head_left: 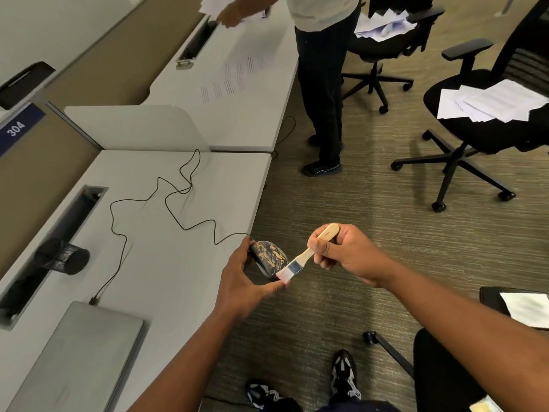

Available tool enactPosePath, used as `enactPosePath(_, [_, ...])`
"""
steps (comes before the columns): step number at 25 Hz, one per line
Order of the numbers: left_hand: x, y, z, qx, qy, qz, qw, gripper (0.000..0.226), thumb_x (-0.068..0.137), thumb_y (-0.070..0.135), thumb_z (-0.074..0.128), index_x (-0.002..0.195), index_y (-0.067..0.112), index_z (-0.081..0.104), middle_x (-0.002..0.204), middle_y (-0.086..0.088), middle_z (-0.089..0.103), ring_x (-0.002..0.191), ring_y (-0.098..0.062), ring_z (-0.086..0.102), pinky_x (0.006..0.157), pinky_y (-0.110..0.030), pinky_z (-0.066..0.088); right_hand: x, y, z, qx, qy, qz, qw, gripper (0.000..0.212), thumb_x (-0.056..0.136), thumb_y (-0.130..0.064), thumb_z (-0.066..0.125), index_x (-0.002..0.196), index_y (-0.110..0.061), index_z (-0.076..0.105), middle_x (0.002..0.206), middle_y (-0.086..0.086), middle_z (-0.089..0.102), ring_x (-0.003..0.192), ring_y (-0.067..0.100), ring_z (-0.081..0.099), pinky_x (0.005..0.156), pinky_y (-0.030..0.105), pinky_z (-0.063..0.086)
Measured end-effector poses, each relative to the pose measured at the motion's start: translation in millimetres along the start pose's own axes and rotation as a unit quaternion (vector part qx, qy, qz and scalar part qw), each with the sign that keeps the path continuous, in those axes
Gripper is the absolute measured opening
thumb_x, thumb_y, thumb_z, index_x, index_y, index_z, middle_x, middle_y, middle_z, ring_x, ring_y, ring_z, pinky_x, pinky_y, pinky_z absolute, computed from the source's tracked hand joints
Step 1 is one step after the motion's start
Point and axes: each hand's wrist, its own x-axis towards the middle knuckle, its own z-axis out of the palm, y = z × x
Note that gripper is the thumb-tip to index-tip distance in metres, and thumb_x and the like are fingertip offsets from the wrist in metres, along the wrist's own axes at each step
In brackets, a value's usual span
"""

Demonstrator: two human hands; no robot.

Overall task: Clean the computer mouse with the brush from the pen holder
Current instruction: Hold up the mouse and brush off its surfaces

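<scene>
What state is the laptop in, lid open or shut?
Shut. The laptop lies flat on the desk with only its grey lid showing, no screen or keys; a cable plugs into its rear edge.

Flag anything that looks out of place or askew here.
The black mesh pen holder lies tipped on its side on the grey desk, and loose white papers are heaped on a black office chair seat.
</scene>
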Motion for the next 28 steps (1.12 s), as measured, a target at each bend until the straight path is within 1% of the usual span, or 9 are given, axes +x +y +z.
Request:
enactPosePath(2, [0.2,-1.1,0.0,0.002,-0.003,0.006,1.000,0.138,0.050,0.079,0.093,0.165,0.032,0.032,0.165,0.006,0.047,0.145,-0.015,0.053,0.116,-0.038,0.049,2.0,6.3,0.2,0.018,0.026,0.019,0.999,0.019,0.085,-0.031,0.077,0.092,-0.014,0.075,0.075,0.010,0.072,0.064,0.016,0.063,0.060,0.025,0.053])
enactPosePath(6, [-0.4,0.8,-1.5,-0.010,-0.004,0.017,1.000,0.146,0.040,0.095,0.083,0.163,0.033,0.035,0.161,0.007,0.051,0.140,-0.011,0.056,0.113,-0.030,0.050,6.7,15.0,-6.6,0.026,0.061,0.033,0.997,0.013,0.092,-0.022,0.075,0.096,-0.010,0.073,0.074,0.010,0.072,0.063,0.015,0.063,0.060,0.026,0.052])
enactPosePath(9, [-0.3,2.3,-1.3,-0.012,-0.002,0.017,1.000,0.146,0.039,0.097,0.081,0.162,0.034,0.036,0.160,0.008,0.052,0.138,-0.010,0.057,0.108,-0.024,0.049,10.4,20.1,-7.9,0.021,0.083,0.036,0.996,0.007,0.097,-0.017,0.072,0.097,-0.010,0.071,0.073,0.008,0.072,0.062,0.014,0.062,0.060,0.025,0.052])
enactPosePath(15, [0.2,2.4,-0.9,-0.006,-0.005,0.017,1.000,0.139,0.040,0.098,0.081,0.159,0.041,0.036,0.158,0.014,0.052,0.137,-0.006,0.057,0.104,-0.017,0.047,15.3,23.9,-11.5,0.018,0.118,0.030,0.992,0.007,0.098,-0.018,0.072,0.099,-0.010,0.070,0.073,0.006,0.073,0.062,0.012,0.063,0.061,0.026,0.053])
enactPosePath(17, [-0.2,0.9,-0.1,-0.002,-0.006,0.022,1.000,0.136,0.042,0.097,0.082,0.157,0.041,0.038,0.157,0.014,0.053,0.136,-0.006,0.057,0.107,-0.020,0.050,16.4,24.8,-11.5,0.004,0.123,0.029,0.992,0.008,0.098,-0.018,0.072,0.099,-0.010,0.071,0.073,0.005,0.073,0.062,0.011,0.063,0.061,0.025,0.054])
enactPosePath(21, [-0.3,-3.7,0.6,-0.002,-0.006,0.019,1.000,0.138,0.043,0.094,0.084,0.160,0.036,0.039,0.158,0.012,0.053,0.138,-0.009,0.057,0.113,-0.037,0.055,17.0,27.8,-9.6,-0.037,0.169,0.028,0.985,0.007,0.098,-0.019,0.072,0.099,-0.012,0.072,0.072,0.003,0.073,0.063,0.011,0.063,0.061,0.025,0.053])
enactPosePath(24, [-1.3,-3.8,0.3,-0.005,-0.001,0.011,1.000,0.134,0.042,0.095,0.084,0.157,0.047,0.034,0.159,0.012,0.051,0.138,-0.007,0.055,0.111,-0.028,0.052,14.1,23.1,-11.3,0.039,0.190,0.029,0.980,0.004,0.098,-0.016,0.072,0.097,-0.016,0.076,0.070,-0.001,0.069,0.063,0.009,0.059,0.060,0.024,0.052])
enactPosePath(26, [-0.8,-3.3,0.3,-0.005,-0.002,0.012,1.000,0.132,0.042,0.096,0.083,0.155,0.050,0.031,0.160,0.013,0.049,0.139,-0.007,0.054,0.110,-0.025,0.051,10.7,15.3,-9.6,0.136,0.161,0.041,0.977,0.002,0.094,-0.019,0.075,0.096,-0.018,0.077,0.071,0.001,0.067,0.062,0.010,0.058,0.058,0.025,0.051])
enactPosePath(28, [0.5,-4.2,1.2,-0.002,-0.005,0.011,1.000,0.141,0.042,0.097,0.082,0.161,0.043,0.030,0.162,0.010,0.047,0.142,-0.010,0.053,0.114,-0.031,0.051,7.6,8.4,-4.1,0.173,0.110,0.046,0.978,0.014,0.087,-0.028,0.078,0.097,-0.018,0.075,0.073,0.005,0.068,0.062,0.012,0.060,0.057,0.026,0.051])
